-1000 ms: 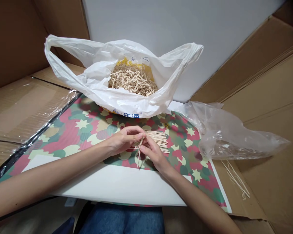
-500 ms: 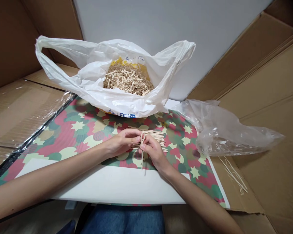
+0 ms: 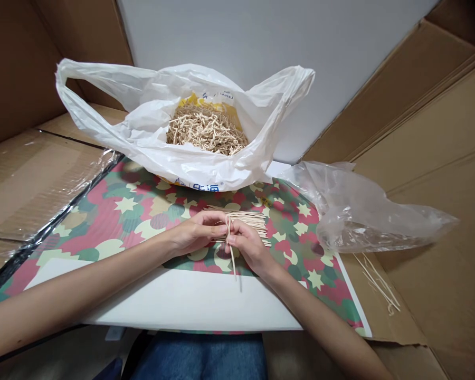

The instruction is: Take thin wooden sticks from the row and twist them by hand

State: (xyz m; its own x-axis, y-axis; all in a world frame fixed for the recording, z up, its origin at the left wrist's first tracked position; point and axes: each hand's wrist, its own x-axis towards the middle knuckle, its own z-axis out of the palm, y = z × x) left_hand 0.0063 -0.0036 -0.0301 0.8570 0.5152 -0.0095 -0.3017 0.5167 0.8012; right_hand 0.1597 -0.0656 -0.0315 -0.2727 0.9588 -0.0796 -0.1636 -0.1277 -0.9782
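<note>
Presently, your left hand and right hand, fingertips pinched closed, hold the looped pale strand above the patterned sheet, beside the straight strands; over-tight bending could crack it, uneven tension could slip the loop.

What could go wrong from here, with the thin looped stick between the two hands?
The looped stick is thin and bent between the left hand and the right hand, so it might crack or spring open. The loose sticks lie close behind the fingers, which could push them out of line. The white bag is open, so a bump may spill its small pieces.
</note>
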